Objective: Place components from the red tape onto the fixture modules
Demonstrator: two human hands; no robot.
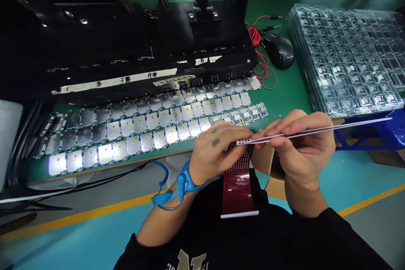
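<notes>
My left hand [218, 147], with a blue strap at its wrist, pinches the left end of a thin white strip [341, 127] that has dark dots at that end. The fingers of my right hand [303, 143] are closed round the middle of the strip, whose far end sticks out to the right. It looks like two thin layers lying close together. Below my left hand hangs a dark red perforated sheet [238, 190] with a white lower edge, over the black shirt. Its top is hidden behind my left fingers.
Rows of small silver boards [127, 128] lie on the green table [190, 145] in front of a black machine [202, 65]. A black mouse [279, 52], red cables [254, 36] and stacked clear trays [351, 59] are at the right. Below them is a blue rack [363, 135].
</notes>
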